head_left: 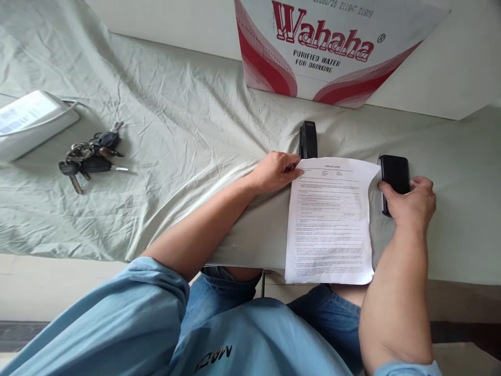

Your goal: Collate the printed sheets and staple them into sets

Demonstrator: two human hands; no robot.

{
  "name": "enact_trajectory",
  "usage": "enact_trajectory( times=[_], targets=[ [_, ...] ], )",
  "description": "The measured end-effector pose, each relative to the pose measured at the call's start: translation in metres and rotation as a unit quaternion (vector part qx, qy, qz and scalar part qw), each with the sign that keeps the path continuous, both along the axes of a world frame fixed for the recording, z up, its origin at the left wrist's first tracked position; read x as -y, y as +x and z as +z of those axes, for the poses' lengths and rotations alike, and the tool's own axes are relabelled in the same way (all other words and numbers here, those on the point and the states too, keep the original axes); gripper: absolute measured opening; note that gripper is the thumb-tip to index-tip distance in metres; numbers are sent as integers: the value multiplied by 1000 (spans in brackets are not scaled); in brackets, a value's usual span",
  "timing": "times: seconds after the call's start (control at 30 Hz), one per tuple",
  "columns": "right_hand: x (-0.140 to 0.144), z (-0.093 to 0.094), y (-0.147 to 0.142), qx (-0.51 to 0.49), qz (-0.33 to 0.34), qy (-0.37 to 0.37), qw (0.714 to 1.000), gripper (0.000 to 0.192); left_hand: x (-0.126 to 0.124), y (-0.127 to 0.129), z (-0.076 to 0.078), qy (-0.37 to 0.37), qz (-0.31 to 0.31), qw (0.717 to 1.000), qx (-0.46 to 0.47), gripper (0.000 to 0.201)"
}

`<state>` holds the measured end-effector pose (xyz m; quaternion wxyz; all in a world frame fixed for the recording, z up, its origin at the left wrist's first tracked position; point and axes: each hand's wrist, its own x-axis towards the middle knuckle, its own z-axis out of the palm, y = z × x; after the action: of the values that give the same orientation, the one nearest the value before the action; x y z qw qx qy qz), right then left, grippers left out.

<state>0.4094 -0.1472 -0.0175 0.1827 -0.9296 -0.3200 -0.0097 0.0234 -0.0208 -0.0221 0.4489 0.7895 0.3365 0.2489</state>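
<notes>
Pinching the printed sheet's (pixel 331 219) top corner, left hand (pixel 274 171); right hand (pixel 410 201) wrapped around black phone (pixel 394 175) alongside

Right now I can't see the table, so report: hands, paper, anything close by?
Left hand pinching printed sheet at top-left corner. Right hand gripping black device. Black stapler at sheet's top edge.

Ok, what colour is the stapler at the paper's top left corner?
Black. The stapler shows best in the head view, just above the paper.
</notes>
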Motion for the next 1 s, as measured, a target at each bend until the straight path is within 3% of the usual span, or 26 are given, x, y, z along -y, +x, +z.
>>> enact_trajectory(
  times=[0.2, 0.47, 0.57, 0.63, 0.73, 0.77, 0.9, 1.0],
  targets=[
    [-1, 7, -6, 2, -36, -10, 999, 69, 0, -1, 0, 0, -10, 1000, 3, 40],
    [1, 4, 7, -4, -66, -17, 998, 80, 2, 0, 5, -2, -14, 1000, -4, 39],
    [2, -2, 9, 35, -38, 46, 998, 90, 1, 0, 5, -8, -13, 1000, -2, 40],
    [3, -5, 1, 31, 41, 132, 990, 89, -1, -1, 2, -15, -15, 999, 23, 40],
    [8, -1, -27, -100, 189, 266, 940, 92, -6, -3, -7, -82, -23, 990, 108, 45],
    [10, 2, -37, -161, 204, 297, 919, 99, -7, -4, -10, -118, -23, 982, 142, 48],
    [15, 23, -69, -333, 132, 370, 857, 106, -9, -3, -15, -214, 12, 943, 254, 71],
    [19, 31, -75, -434, 145, 329, 826, 110, -7, 0, -13, -240, 76, 921, 298, 78]
  ],
)
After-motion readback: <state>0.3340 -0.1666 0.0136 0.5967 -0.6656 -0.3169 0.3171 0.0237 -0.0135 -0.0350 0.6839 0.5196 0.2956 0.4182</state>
